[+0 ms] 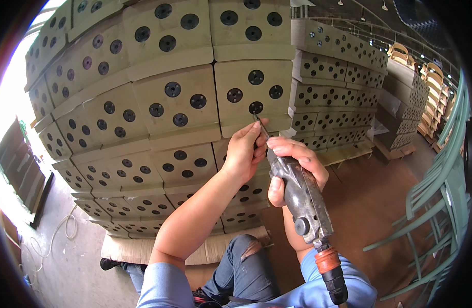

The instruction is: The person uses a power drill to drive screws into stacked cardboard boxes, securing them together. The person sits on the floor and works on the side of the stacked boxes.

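Observation:
A dark air screwdriver (297, 197), its casing worn, is in my right hand (300, 156), with the fingers wrapped round its front end. From it a thin bit (262, 127) slants up and left to the lowest black disc (256, 107) on a beige box-like piece (275, 116). My left hand (242, 153) pinches round the bit close to that disc; whether a screw sits at the tip is too small to tell. Three more black discs are set in the same face. An orange and black hose coupling (328, 261) hangs from the tool's rear.
Beige pieces (166, 138) with black discs rise in a tall stack ahead, on a cardboard-covered base (143, 250). More stacks (331, 87) stand at right. Green curved metal frames (431, 200) are at far right, wooden chair parts (433, 92) behind. A pale hose (66, 226) lies on the left floor.

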Available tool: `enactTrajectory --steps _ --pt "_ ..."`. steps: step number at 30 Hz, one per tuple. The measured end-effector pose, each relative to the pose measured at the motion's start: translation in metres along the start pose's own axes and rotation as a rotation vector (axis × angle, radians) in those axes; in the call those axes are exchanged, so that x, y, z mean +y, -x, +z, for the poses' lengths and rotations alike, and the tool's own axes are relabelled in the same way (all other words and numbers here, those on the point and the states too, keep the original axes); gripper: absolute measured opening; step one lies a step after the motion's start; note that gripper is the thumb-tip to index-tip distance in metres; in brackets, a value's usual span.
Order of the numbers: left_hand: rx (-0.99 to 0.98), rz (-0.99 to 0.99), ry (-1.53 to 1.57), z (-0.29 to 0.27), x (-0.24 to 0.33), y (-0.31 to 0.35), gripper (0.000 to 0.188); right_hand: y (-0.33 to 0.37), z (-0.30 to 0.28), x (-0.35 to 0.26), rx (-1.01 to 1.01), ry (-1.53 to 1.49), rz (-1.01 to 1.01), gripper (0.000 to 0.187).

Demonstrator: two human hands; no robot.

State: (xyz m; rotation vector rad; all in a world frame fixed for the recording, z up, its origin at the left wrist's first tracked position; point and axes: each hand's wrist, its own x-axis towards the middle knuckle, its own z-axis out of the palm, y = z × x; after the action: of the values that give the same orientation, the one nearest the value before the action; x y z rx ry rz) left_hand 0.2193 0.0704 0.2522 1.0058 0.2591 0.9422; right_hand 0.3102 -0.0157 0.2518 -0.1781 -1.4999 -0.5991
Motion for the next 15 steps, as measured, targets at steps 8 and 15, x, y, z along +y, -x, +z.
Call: enactTrajectory --steps 8,15 --pt "0.043 -0.003 -0.114 -0.015 -0.009 0.024 0.028 -0.006 -0.004 0.004 -0.038 -0.090 0.023 0.048" --pt "0.097 -0.033 -0.087 -0.036 -0.012 0.043 0.026 -0.007 0.004 0.003 -0.064 -0.097 0.016 0.040"
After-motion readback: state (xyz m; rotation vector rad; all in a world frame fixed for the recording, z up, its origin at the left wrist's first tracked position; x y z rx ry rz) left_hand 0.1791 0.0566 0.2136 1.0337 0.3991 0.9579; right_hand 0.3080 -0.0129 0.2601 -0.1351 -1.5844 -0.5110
